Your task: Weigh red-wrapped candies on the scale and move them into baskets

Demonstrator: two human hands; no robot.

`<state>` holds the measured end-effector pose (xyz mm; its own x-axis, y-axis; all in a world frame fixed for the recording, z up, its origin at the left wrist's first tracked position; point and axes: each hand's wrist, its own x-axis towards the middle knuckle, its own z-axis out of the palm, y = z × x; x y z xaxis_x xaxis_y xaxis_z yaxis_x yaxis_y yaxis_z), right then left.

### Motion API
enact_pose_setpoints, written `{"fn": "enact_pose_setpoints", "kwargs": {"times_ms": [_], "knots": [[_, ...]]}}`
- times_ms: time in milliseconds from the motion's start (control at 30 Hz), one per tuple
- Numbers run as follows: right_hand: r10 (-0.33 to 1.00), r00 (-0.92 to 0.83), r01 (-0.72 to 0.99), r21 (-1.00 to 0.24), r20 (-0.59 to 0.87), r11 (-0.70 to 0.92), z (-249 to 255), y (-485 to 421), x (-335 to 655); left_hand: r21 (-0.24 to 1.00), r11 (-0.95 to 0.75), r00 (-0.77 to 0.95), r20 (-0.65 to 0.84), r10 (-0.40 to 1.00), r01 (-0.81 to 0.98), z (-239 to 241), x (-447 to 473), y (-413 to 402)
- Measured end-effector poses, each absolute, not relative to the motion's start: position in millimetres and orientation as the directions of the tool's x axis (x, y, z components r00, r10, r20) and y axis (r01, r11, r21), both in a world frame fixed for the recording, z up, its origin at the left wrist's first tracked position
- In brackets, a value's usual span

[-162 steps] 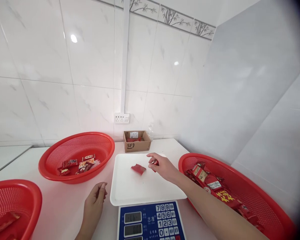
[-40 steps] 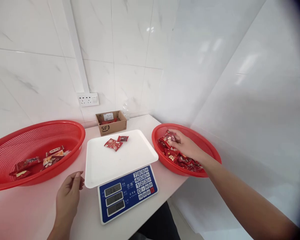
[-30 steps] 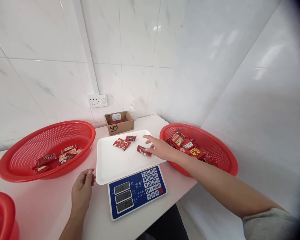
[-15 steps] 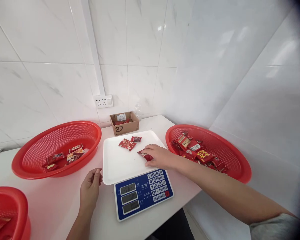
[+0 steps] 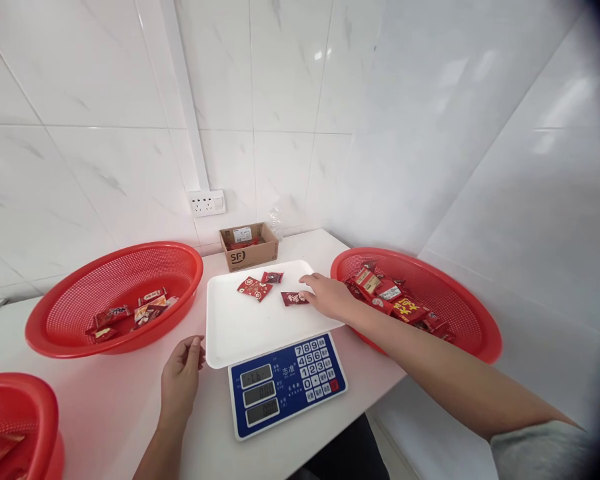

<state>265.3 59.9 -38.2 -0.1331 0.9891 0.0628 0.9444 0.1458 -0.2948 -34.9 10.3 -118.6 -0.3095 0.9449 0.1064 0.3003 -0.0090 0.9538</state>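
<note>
A white weighing tray (image 5: 243, 333) sits on a blue digital scale (image 5: 289, 408). On the tray lies a small dark red snack packet (image 5: 293, 299) with white writing. My right hand (image 5: 327, 297) is just at the packet's right end, fingers apart; whether a fingertip touches it I cannot tell. Farther back on the tray are a red patterned packet (image 5: 254, 288) and a smaller dark red packet (image 5: 273, 277). My left hand (image 5: 183, 365) rests beside the tray's near left corner, fingers curled in, with nothing visible in them.
On the right, a red perforated basket (image 5: 473, 303) holds several packets. Another red basket (image 5: 55, 317) with some packets stands at left, and a third (image 5: 45, 427) is cut off at lower left. Behind the tray is a cardboard box (image 5: 255, 255) with red contents, near a wall socket (image 5: 207, 203).
My right hand has let go of the dark red packet, which now lies flat on the tray, and has drawn back slightly to the right. My left hand stays put.
</note>
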Motion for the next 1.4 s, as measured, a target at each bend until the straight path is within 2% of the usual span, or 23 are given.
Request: {"fn": "enact_pose_setpoints", "kwargs": {"times_ms": [233, 600, 700, 833, 1000, 1100, 1233, 1300, 1400], "knots": [[0.951, -0.302, 0.926, -0.219, 0.062, 0.309, -45.3, 56.4, 255.6, 0.953, 0.019, -0.3, 0.076, 0.951, 0.301, -118.0, -34.7, 9.7], [0.959, -0.226, 0.945, -0.2, 0.17, 0.258, -45.9, 88.2, 241.4, 0.955, 0.0, -0.323, 0.101, 0.941, 0.296, -121.0, -37.2, 11.4], [0.925, -0.314, 0.915, -0.191, 0.212, 0.354, -43.7, 79.4, 230.7, 0.957, -0.001, -0.316, 0.097, 0.944, 0.29, -120.7, -36.2, 11.7], [0.864, -0.465, 0.844, -0.197, 0.194, 0.498, -46.0, 68.8, 210.7, 0.952, -0.001, -0.29, 0.095, 0.952, 0.306, -120.1, -36.5, 11.3], [0.837, -0.515, 0.803, -0.238, 0.188, 0.547, -45.1, 62.5, 201.6, 0.953, -0.002, -0.305, 0.099, 0.947, 0.304, -123.8, -40.8, 11.5], [0.867, -0.451, 0.825, -0.272, 0.213, 0.496, -35.9, 59.4, 224.9, 0.959, -0.01, -0.317, 0.103, 0.943, 0.283, -125.4, -42.1, 12.1], [0.964, -0.173, 0.915, -0.329, 0.2, 0.232, -26.3, 51.0, 291.6, 0.962, -0.012, -0.332, 0.105, 0.937, 0.271, -122.6, -40.2, 11.1], [0.99, -0.065, 0.931, -0.35, 0.128, 0.106, -27.3, 41.4, 328.1, 0.96, -0.008, -0.333, 0.105, 0.937, 0.28, -119.7, -38.5, 9.7], [0.994, -0.038, 0.929, -0.371, -0.1, -0.002, -36.7, 21.1, 368.9, 0.953, -0.004, -0.321, 0.106, 0.941, 0.304, -116.1, -36.3, 7.6]]}}
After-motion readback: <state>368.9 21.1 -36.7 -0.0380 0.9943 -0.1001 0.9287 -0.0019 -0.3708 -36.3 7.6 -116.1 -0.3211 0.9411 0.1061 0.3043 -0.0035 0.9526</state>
